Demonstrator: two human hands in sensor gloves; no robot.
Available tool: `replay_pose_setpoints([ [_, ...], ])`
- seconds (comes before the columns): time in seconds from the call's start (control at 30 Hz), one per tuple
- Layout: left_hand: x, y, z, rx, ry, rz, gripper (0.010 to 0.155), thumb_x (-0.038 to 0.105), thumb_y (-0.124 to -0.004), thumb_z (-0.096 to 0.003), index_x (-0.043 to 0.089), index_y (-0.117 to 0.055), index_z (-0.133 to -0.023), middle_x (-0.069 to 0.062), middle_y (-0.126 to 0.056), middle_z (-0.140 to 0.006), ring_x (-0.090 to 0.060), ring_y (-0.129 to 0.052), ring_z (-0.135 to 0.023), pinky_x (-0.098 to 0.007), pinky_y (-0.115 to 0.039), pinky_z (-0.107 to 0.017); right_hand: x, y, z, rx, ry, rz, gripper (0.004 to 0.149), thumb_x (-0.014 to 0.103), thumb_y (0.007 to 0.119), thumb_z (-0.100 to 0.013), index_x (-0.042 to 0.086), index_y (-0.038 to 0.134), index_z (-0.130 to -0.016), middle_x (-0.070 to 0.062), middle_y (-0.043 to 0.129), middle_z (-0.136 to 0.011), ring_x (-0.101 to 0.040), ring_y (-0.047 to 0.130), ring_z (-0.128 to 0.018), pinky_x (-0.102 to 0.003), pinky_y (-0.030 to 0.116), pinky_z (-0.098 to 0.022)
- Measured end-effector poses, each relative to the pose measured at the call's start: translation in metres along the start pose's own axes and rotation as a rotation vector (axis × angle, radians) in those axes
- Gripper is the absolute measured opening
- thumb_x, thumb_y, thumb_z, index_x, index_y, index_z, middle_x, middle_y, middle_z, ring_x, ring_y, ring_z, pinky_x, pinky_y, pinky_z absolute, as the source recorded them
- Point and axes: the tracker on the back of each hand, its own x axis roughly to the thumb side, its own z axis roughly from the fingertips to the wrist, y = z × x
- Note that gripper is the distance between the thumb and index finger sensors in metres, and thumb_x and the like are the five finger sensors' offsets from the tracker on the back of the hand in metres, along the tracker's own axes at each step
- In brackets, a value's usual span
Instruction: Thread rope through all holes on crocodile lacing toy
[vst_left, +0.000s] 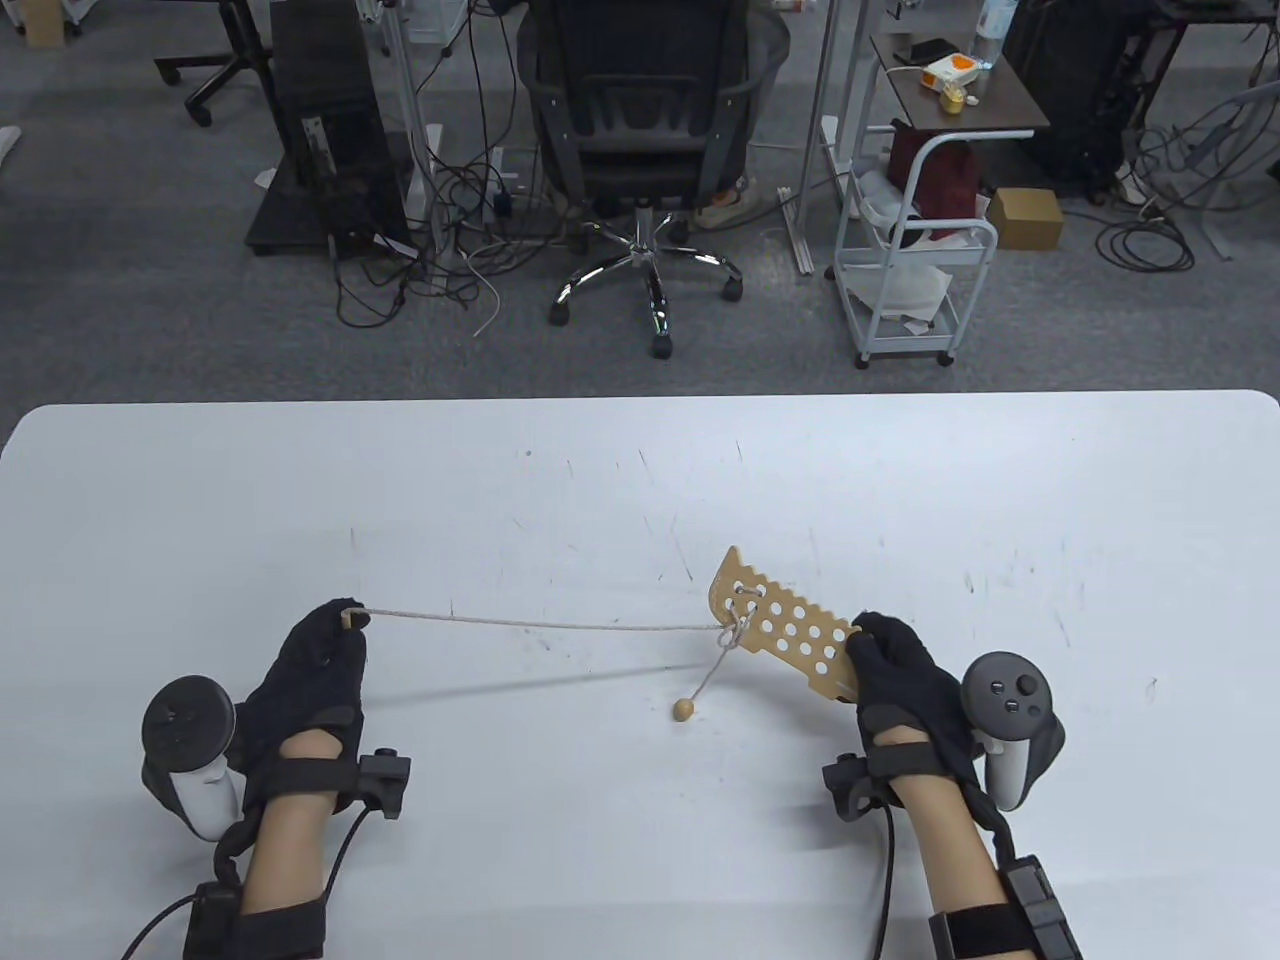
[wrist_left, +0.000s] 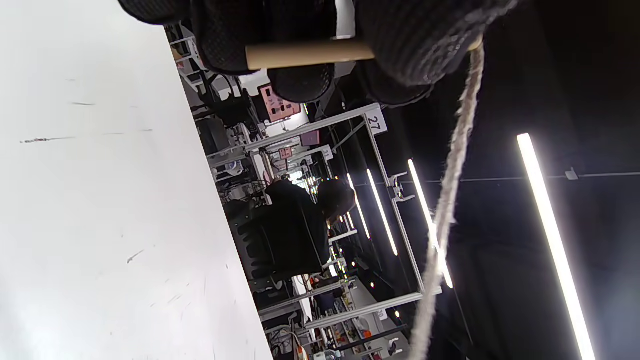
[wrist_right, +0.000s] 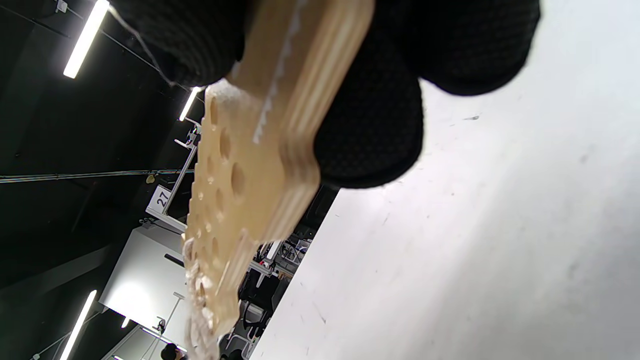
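The wooden crocodile lacing toy (vst_left: 785, 625) is a flat tan board with several round holes and a toothed edge, held above the white table (vst_left: 640, 470). My right hand (vst_left: 890, 655) grips its near end; the board (wrist_right: 235, 180) runs away from the fingers in the right wrist view. A pale rope (vst_left: 540, 623) stretches taut from holes at the toy's far end leftward to my left hand (vst_left: 335, 635), which pinches the wooden needle (wrist_left: 310, 52) at the rope's tip. The rope (wrist_left: 450, 190) trails from the fingers. A short tail with a wooden bead (vst_left: 683, 710) hangs down to the table.
An office chair (vst_left: 645, 130), a black computer tower (vst_left: 325, 130) with cables and a white cart (vst_left: 915, 270) stand on the floor beyond the table's far edge.
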Motion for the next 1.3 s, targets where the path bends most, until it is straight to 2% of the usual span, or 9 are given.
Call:
replay_pose_setpoints([
  [0.2,-0.001,0.007,0.0,0.035,0.0,0.009,0.047,0.042,-0.079,-0.0443,0.042,-0.08,-0.091,-0.001,-0.077,-0.101,-0.034,-0.068,-0.1,-0.056,-0.054,-0.075,-0.001,-0.006,-0.001,-0.031,0.01,0.032,0.045,0.036,0.077,-0.047,0.016,0.075,-0.087,-0.007,0.096,-0.067,-0.028,0.103,-0.043,-0.048,0.077,-0.042],
  [0.33,0.001,0.01,0.0,0.077,-0.031,-0.064,0.047,0.042,-0.079,-0.0438,0.042,-0.08,-0.09,-0.001,-0.077,-0.101,-0.034,-0.068,-0.099,-0.057,-0.054,-0.075,0.002,-0.017,-0.003,-0.072,0.005,0.059,0.045,0.036,0.077,-0.047,0.016,0.075,-0.087,-0.007,0.096,-0.067,-0.028,0.103,-0.043,-0.048,0.077,-0.042],
  [0.43,0.001,0.012,0.0,0.086,-0.032,-0.055,0.047,0.042,-0.078,-0.044,0.043,-0.08,-0.091,-0.001,-0.077,-0.101,-0.034,-0.068,-0.1,-0.057,-0.054,-0.075,0.001,-0.025,-0.003,-0.108,0.01,0.092,0.045,0.036,0.077,-0.047,0.016,0.075,-0.087,-0.006,0.096,-0.067,-0.028,0.103,-0.043,-0.048,0.077,-0.042],
  [0.87,0.002,0.024,0.003,0.193,-0.04,-0.045,0.047,0.041,-0.078,-0.0435,0.042,-0.081,-0.09,-0.001,-0.077,-0.1,-0.034,-0.068,-0.099,-0.057,-0.053,-0.076,-0.001,-0.03,-0.003,-0.147,0.04,0.127,0.045,0.036,0.078,-0.046,0.016,0.075,-0.086,-0.006,0.097,-0.066,-0.027,0.103,-0.042,-0.048,0.078,-0.042],
  [1.0,0.003,0.018,0.002,0.148,-0.025,-0.031,0.046,0.04,-0.079,-0.0428,0.039,-0.083,-0.089,-0.004,-0.073,-0.102,-0.036,-0.063,-0.1,-0.058,-0.05,-0.076,0.0,-0.028,-0.002,-0.137,0.032,0.105,0.045,0.036,0.078,-0.046,0.016,0.075,-0.086,-0.006,0.097,-0.066,-0.027,0.103,-0.042,-0.047,0.078,-0.042],
  [1.13,0.01,0.009,0.002,0.098,-0.072,-0.151,0.046,0.038,-0.08,-0.0425,0.035,-0.084,-0.088,-0.003,-0.073,-0.099,-0.036,-0.062,-0.1,-0.058,-0.049,-0.076,0.005,-0.025,-0.001,-0.113,0.017,0.05,0.045,0.036,0.078,-0.046,0.016,0.075,-0.086,-0.006,0.097,-0.066,-0.027,0.103,-0.042,-0.048,0.078,-0.041],
  [1.3,0.012,-0.002,0.002,0.049,-0.089,-0.173,0.046,0.037,-0.08,-0.0426,0.033,-0.083,-0.089,0.001,-0.082,-0.089,-0.034,-0.072,-0.095,-0.058,-0.052,-0.075,0.011,-0.02,0.002,-0.076,-0.009,0.028,0.045,0.035,0.078,-0.046,0.015,0.075,-0.086,-0.006,0.097,-0.066,-0.027,0.103,-0.042,-0.048,0.078,-0.041],
])
